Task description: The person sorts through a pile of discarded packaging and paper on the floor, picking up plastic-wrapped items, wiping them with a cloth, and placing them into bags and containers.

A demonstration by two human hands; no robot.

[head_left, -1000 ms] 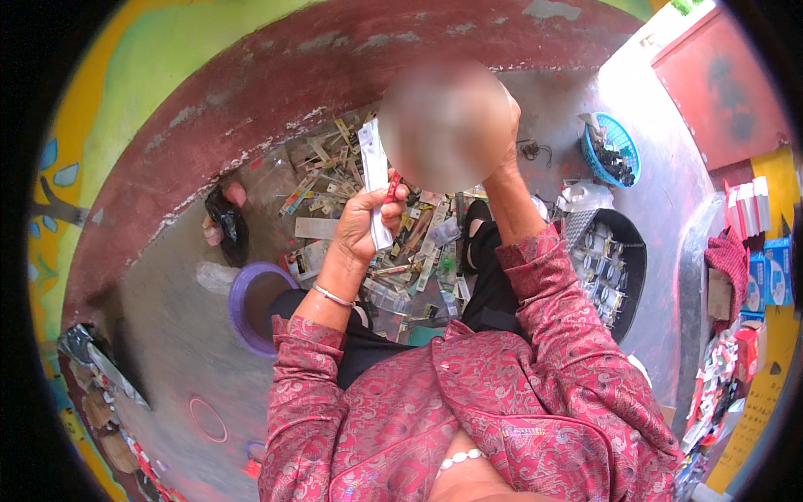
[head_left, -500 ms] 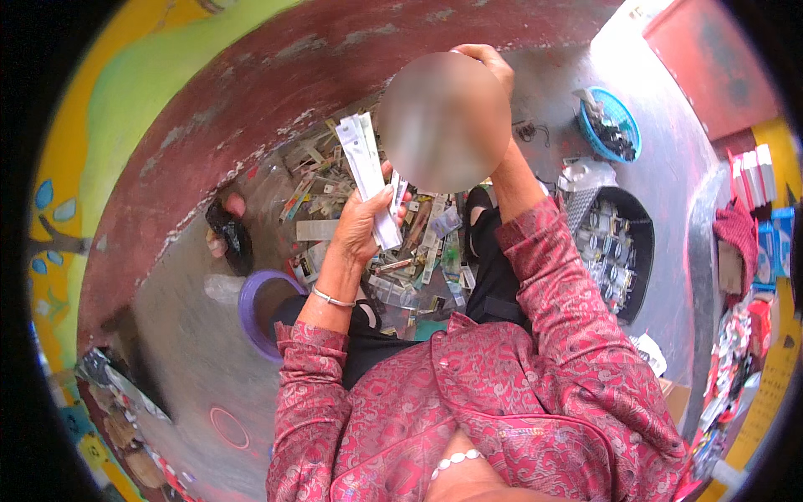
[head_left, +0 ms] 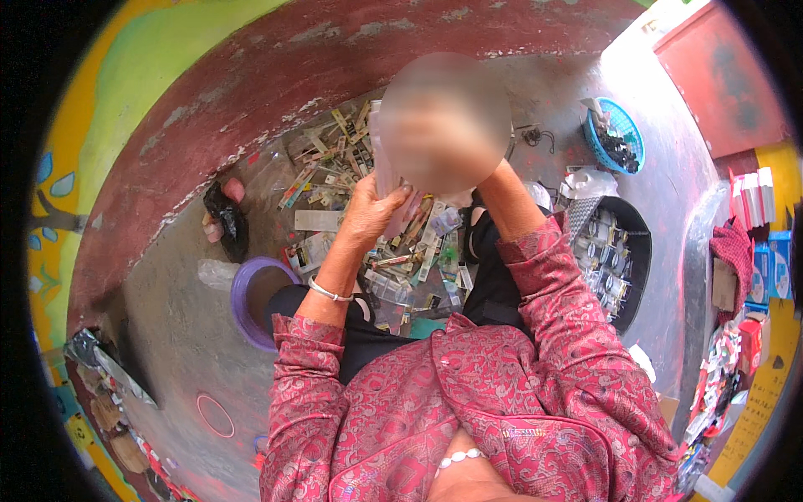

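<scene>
My left hand (head_left: 374, 207) is closed around several long, flat, pale plastic packets (head_left: 386, 159), which stand upright with the thumb across them. Beside their upper part is my right hand (head_left: 456, 138), smeared by a round blur, so its fingers and anything in them are hidden. Below both hands, between my feet, spreads a loose pile of long narrow packets (head_left: 431, 243), some clear and some printed.
A purple bucket (head_left: 241, 305) stands by my left leg, with a black plastic bag (head_left: 232, 224) farther off. To my right sit a black tub (head_left: 640, 259) of small packaged items and a blue basket (head_left: 640, 138) with dark scraps. A dark red wall (head_left: 251, 100) curves behind the pile.
The packets in my left hand have swung from a leftward lean to nearly upright and moved right. My right hand has come down and nearer to them.
</scene>
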